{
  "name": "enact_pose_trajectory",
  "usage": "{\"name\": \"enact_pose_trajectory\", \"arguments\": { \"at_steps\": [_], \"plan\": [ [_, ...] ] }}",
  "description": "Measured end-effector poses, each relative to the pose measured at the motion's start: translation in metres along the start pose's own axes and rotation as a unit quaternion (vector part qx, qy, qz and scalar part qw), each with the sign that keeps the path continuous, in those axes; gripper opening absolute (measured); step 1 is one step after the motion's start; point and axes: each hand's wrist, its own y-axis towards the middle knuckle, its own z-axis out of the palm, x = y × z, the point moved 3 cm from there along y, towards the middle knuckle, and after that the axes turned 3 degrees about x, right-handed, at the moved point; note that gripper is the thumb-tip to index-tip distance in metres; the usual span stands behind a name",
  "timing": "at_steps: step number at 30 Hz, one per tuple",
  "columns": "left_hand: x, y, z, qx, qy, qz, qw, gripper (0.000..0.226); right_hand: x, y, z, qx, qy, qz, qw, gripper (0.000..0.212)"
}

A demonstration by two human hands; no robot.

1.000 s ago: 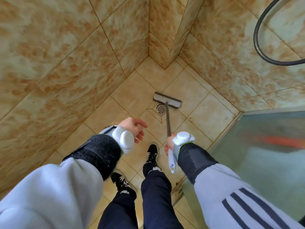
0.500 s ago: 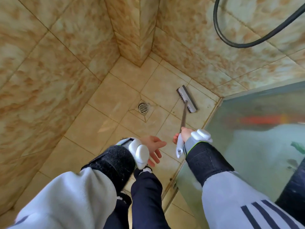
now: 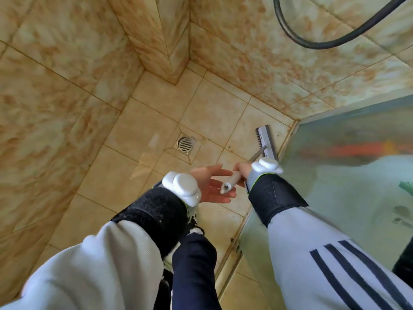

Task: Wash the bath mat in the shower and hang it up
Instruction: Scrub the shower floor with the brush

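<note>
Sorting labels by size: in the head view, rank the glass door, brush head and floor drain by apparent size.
1. glass door, by far
2. brush head
3. floor drain, close to the brush head, so that order is unsure

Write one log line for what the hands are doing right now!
right hand: grips brush handle | left hand: open, beside handle end | brush: head near glass door | bath mat: not visible

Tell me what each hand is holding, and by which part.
The right hand grips the long-handled brush near the white end of its handle. The left hand is open beside it and holds nothing.
</note>
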Motion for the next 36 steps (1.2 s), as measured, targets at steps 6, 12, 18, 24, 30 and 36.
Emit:
{"name": "enact_pose_trajectory", "arguments": {
  "at_steps": [6, 12, 18, 24, 30, 36],
  "plan": [
    [-0.015, -0.021, -0.034, -0.099, 0.206, -0.02, 0.973, 0.023, 0.013, -0.019, 0.055, 0.044, -0.067, -0.027, 0.996, 0.04],
    [-0.038, -0.115, -0.115, -0.235, 0.344, 0.013, 0.909, 0.007, 0.05, -0.077, 0.163, 0.176, -0.022, -0.114, 0.977, 0.039],
    [-0.032, -0.151, -0.121, -0.211, 0.448, 0.018, 0.869, 0.025, 0.043, -0.122, 0.188, 0.175, 0.054, -0.14, 0.973, 0.035],
    [-0.011, -0.111, -0.082, -0.165, 0.521, 0.017, 0.837, 0.011, -0.008, -0.08, 0.148, 0.119, 0.101, -0.067, 0.985, 0.033],
    [0.048, -0.104, -0.091, -0.145, 0.596, 0.004, 0.79, 0.018, -0.061, -0.087, 0.173, 0.071, 0.113, -0.061, 0.989, 0.036],
    [0.118, -0.159, -0.14, -0.193, 0.592, 0.042, 0.782, 0.037, -0.096, -0.133, 0.241, 0.127, 0.036, -0.124, 0.984, 0.052]
  ]
}}
